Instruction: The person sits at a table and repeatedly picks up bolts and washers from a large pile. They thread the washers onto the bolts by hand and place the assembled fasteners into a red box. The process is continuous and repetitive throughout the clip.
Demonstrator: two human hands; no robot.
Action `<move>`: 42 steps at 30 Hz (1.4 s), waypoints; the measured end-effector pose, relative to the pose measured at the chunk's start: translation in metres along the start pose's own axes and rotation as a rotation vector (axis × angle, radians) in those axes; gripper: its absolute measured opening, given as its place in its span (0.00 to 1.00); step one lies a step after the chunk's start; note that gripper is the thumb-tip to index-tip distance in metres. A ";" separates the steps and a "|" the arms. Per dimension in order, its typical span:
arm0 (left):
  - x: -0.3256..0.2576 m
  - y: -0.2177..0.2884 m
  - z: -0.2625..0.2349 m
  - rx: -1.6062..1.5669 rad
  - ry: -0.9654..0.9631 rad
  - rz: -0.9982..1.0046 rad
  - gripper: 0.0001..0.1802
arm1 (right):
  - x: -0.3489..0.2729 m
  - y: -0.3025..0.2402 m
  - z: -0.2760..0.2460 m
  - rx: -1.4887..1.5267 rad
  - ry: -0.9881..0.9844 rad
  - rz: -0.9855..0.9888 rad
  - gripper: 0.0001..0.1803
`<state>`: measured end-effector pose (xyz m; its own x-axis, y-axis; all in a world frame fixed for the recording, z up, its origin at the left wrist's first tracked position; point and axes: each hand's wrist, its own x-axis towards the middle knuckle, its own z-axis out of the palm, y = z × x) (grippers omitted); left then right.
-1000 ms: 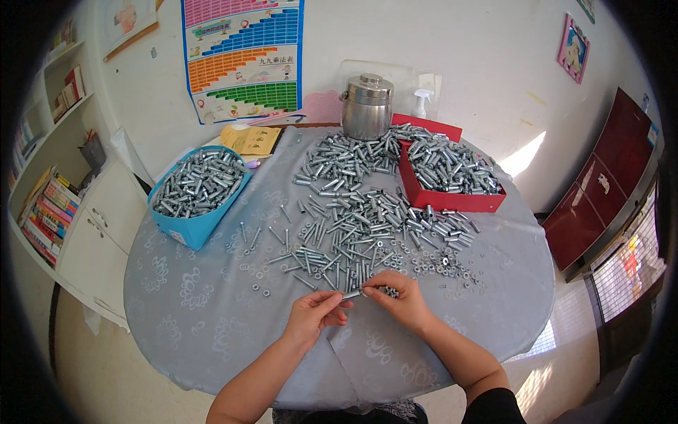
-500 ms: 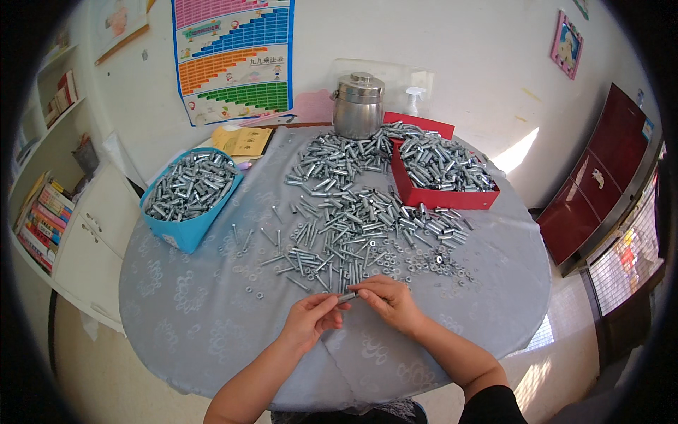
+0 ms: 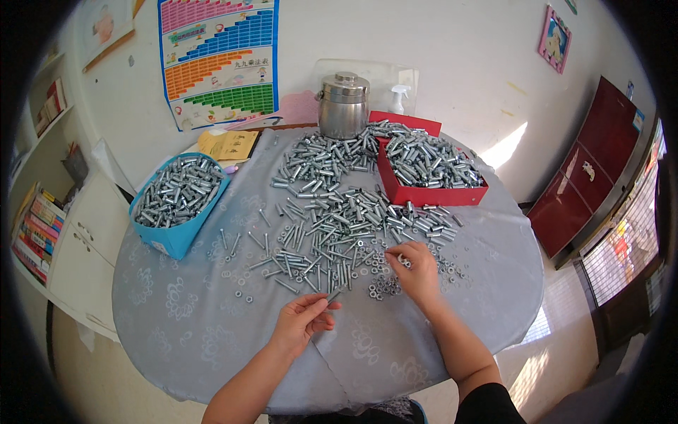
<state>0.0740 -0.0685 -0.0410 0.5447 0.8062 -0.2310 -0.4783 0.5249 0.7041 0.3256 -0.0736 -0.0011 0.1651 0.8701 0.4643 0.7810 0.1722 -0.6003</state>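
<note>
Between the thumb and fingers of my left hand (image 3: pixel 302 319), a silvery sleeve anchor bolt (image 3: pixel 334 295) points up and away, just above the near edge of the bolt pile. My right hand (image 3: pixel 417 271) is over the scattered nuts and washers, thumb and forefinger pinched together; whatever is between the fingertips is too small to make out. Loose nuts (image 3: pixel 381 285) lie just below that hand. Left of them spread long thin bolts (image 3: pixel 286 263), and beyond these is a heap of metal sleeves (image 3: pixel 360 210).
A blue bin (image 3: pixel 180 239) full of anchors stands at left. At back right is a red box (image 3: pixel 438 196), heaped with more metal parts. Behind the heap stand a steel pot (image 3: pixel 344 109) and a white spray bottle (image 3: pixel 399 99). A yellow booklet (image 3: pixel 229 145) lies near the bin.
My right hand has left the anchor bolt and moved right and away, over the nuts and washers. My left hand still holds the bolt. The whole view has shifted slightly.
</note>
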 end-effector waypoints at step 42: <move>-0.001 0.001 0.004 0.060 -0.027 -0.039 0.10 | -0.018 -0.030 0.017 0.798 -0.572 0.227 0.10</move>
<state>0.0751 -0.0699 -0.0372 0.5804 0.7777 -0.2414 -0.4151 0.5376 0.7339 0.2895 -0.0866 -0.0026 -0.2179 0.9756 0.0279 0.1011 0.0510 -0.9936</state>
